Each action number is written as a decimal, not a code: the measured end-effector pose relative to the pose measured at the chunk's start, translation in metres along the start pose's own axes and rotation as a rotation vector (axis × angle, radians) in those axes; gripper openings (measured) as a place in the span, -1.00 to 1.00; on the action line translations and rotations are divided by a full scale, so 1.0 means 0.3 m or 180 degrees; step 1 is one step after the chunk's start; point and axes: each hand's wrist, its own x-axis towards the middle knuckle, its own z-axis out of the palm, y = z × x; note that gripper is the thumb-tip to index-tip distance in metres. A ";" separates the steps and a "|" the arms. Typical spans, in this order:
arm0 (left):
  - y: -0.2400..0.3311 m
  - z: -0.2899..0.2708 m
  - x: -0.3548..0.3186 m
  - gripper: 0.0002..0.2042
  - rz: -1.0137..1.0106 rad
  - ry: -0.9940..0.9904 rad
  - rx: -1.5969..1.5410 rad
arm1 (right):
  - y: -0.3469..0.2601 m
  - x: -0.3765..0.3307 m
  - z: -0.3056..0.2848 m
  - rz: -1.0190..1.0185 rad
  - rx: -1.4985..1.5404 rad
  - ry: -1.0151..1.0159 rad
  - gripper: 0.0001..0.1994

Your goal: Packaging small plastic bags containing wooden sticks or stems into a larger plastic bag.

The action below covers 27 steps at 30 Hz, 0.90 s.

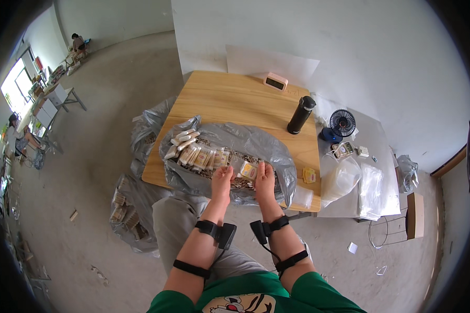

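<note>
Left hand: I see the left hand (222, 181) pinching the clear end of a small bag (249, 171).
Right hand: the right hand (265, 180) grips the other end, by the yellow and white part.
Small bag: it is between both hands, over the big grey sack (256, 136).
Grey sack: it lies wide open, with lots of little brown bits (240, 183) inside (too tiny for me to name).
Packs: filled packs (202, 157) lean in a row, left of the hands, on the bits.
Table: the sack sits on a wooden table (214, 99), with yellow cards (309, 175) at the right edge.
Farther off: I spot a black bottle (301, 116), a pink clock (275, 82) and a little fan (342, 123).
</note>
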 end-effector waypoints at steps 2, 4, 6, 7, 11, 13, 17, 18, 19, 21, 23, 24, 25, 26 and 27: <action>0.018 0.002 -0.002 -0.75 -0.0084 -0.0005 0.0134 | 0.023 0.019 -0.024 -0.0709 -0.0766 0.0083 -0.64; 0.013 -0.028 0.013 -0.68 0.0063 -0.0311 0.0813 | 0.021 -0.003 0.002 -0.0845 -0.0785 -0.0026 -0.64; -0.010 -0.011 0.009 -0.67 0.0828 0.0045 0.1586 | 0.027 -0.018 0.024 -0.0982 -0.0812 -0.0108 -0.63; -0.019 0.002 0.006 -0.66 0.1593 0.0399 0.2349 | 0.033 -0.020 0.033 -0.1004 -0.0943 0.0018 -0.64; -0.024 -0.039 0.005 -0.65 0.1601 0.0432 0.2471 | 0.010 -0.030 0.025 -0.1106 -0.1320 0.0205 -0.66; -0.045 -0.089 0.042 -0.65 0.1638 0.0687 0.2285 | 0.005 -0.006 0.013 -0.1074 -0.1517 0.0321 -0.66; -0.048 -0.172 0.092 -0.66 0.1465 0.0951 0.2245 | 0.023 0.060 -0.030 -0.1165 -0.1840 0.0537 -0.66; -0.036 -0.177 0.087 -0.67 0.1507 0.1006 0.2430 | 0.025 0.072 -0.044 -0.1034 -0.2008 0.0455 -0.68; -0.033 -0.180 0.091 -0.67 0.1502 0.0995 0.2423 | 0.030 0.083 -0.049 -0.1033 -0.2016 0.0466 -0.68; -0.025 -0.184 0.099 -0.70 0.1543 0.0916 0.2498 | 0.038 0.103 -0.056 -0.1268 -0.2280 0.0293 -0.73; 0.006 -0.234 0.094 -0.71 0.1560 0.1034 0.2626 | -0.034 0.032 0.006 -0.1500 -0.2729 0.0381 -0.76; 0.023 -0.245 0.091 -0.73 0.1598 0.1100 0.2722 | -0.076 -0.004 0.028 -0.1755 -0.3187 0.0531 -0.77; 0.032 -0.253 0.094 -0.73 0.1592 0.1106 0.2720 | -0.088 -0.017 0.038 -0.1755 -0.3192 0.0524 -0.77; 0.040 -0.263 0.097 -0.73 0.1824 0.1206 0.2765 | -0.097 -0.029 0.048 -0.1995 -0.3253 0.0258 -0.78; 0.044 -0.267 0.098 -0.74 0.2052 0.1285 0.2809 | -0.092 -0.035 0.053 -0.2218 -0.3316 0.0003 -0.79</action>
